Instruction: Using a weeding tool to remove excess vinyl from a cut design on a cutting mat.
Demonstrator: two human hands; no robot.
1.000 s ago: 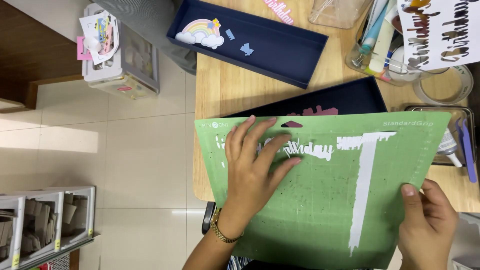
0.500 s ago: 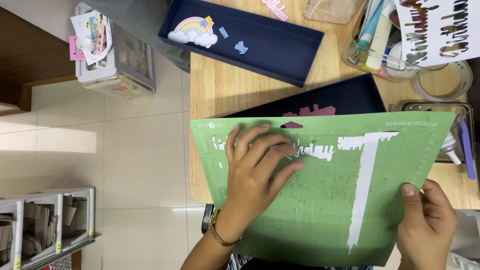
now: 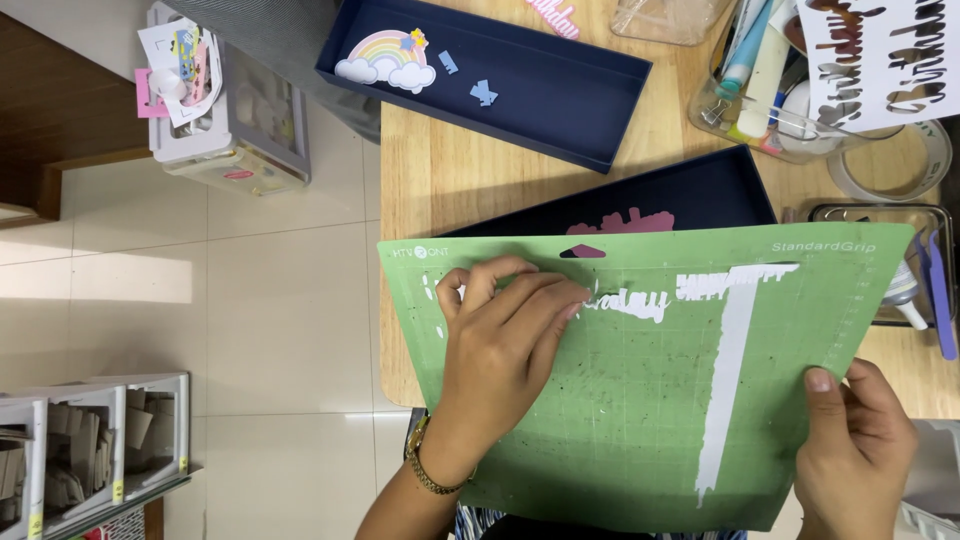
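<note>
The green cutting mat (image 3: 640,400) has shifted slightly right over the wooden table (image 3: 440,180) while the left hand (image 3: 505,345) presses spread fingers on its white cut lettering (image 3: 630,300) and the right hand (image 3: 855,440) pinches its lower right edge, beyond two navy trays (image 3: 560,110).

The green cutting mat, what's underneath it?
Under the green cutting mat lies a dark blue tray with a pink paper cutout peeking out, on the wooden table. The rest of both is covered.
</note>
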